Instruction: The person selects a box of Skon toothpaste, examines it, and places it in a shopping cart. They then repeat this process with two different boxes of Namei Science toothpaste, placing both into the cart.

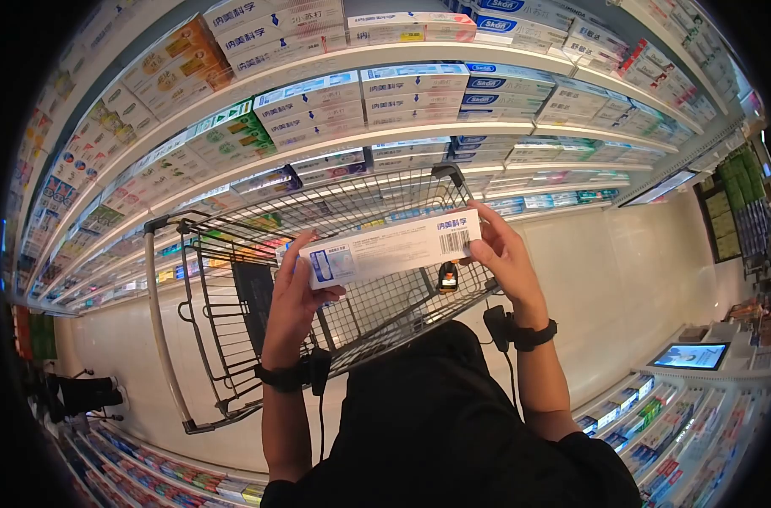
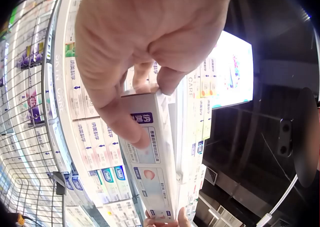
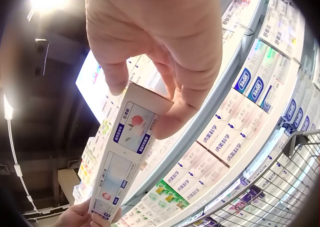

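A long white toothpaste box [image 1: 394,248] is held level before the chest, its printed back with a barcode facing up. My left hand [image 1: 292,300] grips the left end, thumb on the printed face. At the barcode end, my right hand [image 1: 512,262] pinches the box between thumb and fingers. Both wrist views show a narrow side of the box [image 2: 150,159] with blue labels and a peach picture. The right wrist view has the right fingers curled round the near end of the box [image 3: 120,152], with the other hand at the far end.
A wire shopping cart [image 1: 220,326] stands under the box, with a small black and orange item [image 1: 447,278] at its right. Shelves [image 1: 385,127] of stacked toothpaste boxes rise in front. More shelves [image 1: 631,432] stand behind on the right, near a lit screen [image 1: 690,356].
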